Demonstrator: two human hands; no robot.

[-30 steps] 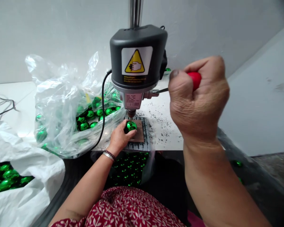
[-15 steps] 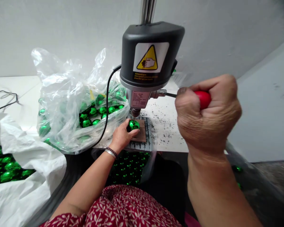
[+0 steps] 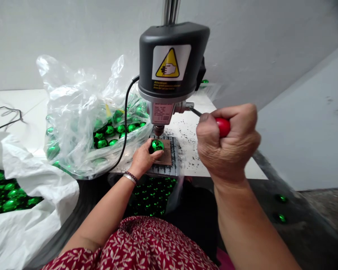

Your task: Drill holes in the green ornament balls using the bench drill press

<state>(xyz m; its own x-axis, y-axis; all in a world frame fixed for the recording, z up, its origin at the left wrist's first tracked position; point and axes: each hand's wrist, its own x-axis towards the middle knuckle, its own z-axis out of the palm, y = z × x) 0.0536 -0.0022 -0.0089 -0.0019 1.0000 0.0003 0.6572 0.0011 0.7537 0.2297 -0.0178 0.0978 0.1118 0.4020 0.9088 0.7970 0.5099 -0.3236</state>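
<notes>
A dark grey bench drill press stands in front of me, its chuck pointing down. Under the bit, my left hand grips a shiny green ball between thumb and fingers. The ball rests on a brown square board laid over the grey drill base. The bit meets the top of the ball; how deep it sits, I cannot tell. My right hand is closed round the red knob of the drill's feed lever.
Clear plastic bags of green balls lie left of the drill, crossed by a black cable. A white sack of balls is at lower left. Below the table edge sits another bag of balls. Dark shavings litter the white table.
My right hand has swung the lever's red knob lower and towards the drill. My left hand still holds the green ball under the bit. The whole view has shifted slightly.
</notes>
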